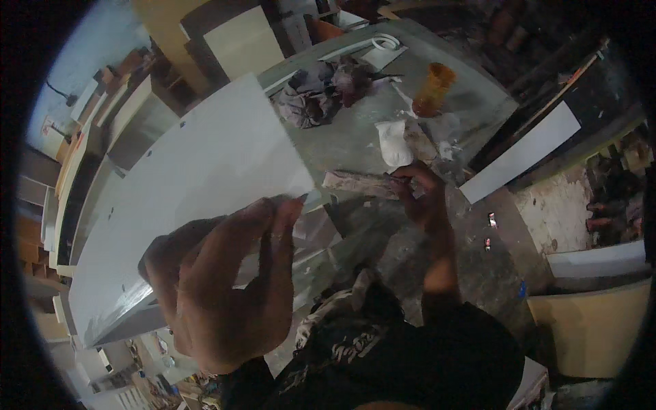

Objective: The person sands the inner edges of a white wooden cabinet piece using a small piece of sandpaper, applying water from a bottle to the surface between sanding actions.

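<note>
My left hand [225, 273] is raised in the foreground, over the near right part of a large white panel [198, 157]. Its thumb and fingers are pinched together; a small pale bit shows at the tips, too unclear to name. Beyond it, my right hand [422, 191] grips the right end of a flat, whitish-smeared strip [359, 183] at the near edge of the greenish worktable [342, 154]. Just past the right hand lies a white, soft-looking packet [394, 142], with a brownish scrap beside it.
An amber ribbed container [434, 89] stands at the table's far right. Crumpled grey-purple rags [314, 96] and a white coil [387, 42] lie farther back. A long white board [526, 154] leans at the right. Panels and furniture parts crowd the left side.
</note>
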A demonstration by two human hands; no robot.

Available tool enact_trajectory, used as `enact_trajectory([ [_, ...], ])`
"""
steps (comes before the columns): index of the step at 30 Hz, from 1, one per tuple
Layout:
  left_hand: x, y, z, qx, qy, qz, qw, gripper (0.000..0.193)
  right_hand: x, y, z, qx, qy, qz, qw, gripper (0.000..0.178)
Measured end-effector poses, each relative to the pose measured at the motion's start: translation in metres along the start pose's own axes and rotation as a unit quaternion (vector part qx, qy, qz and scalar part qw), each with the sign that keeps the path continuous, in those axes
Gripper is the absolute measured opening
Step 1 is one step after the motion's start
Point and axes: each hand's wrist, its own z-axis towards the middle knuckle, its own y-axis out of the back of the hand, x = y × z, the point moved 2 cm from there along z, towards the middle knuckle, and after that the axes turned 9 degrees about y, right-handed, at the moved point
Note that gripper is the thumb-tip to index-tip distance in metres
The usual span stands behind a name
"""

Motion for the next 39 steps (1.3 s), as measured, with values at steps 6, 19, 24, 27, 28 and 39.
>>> enact_trajectory([
  [6,-0.011,-0.019,0.012,0.002,-0.058,0.019,0.998,0.027,-0.028,-0.006,0.001,0.018,-0.001,-0.016,1.000,0.014],
  [19,0.064,0.062,-0.054,-0.186,0.023,0.092,0.978,0.029,-0.042,-0.020,0.018,0.105,0.026,-0.164,0.981,0.017],
  [24,0.154,0.133,-0.085,-0.188,0.005,0.197,0.962,0.041,-0.029,0.010,0.034,-0.038,0.026,-0.184,0.982,0.014],
  [27,0.207,0.169,-0.105,-0.242,-0.007,0.221,0.945,0.042,-0.025,0.020,0.029,-0.119,0.152,-0.113,0.975,0.025],
  [28,0.226,0.183,-0.113,-0.255,-0.008,0.218,0.942,0.042,0.000,0.017,0.030,-0.156,0.200,-0.095,0.963,0.032],
  [39,0.343,0.262,-0.159,-0.327,0.091,0.184,0.922,0.030,0.158,-0.067,-0.005,-0.493,0.279,-0.111,0.817,0.026],
])
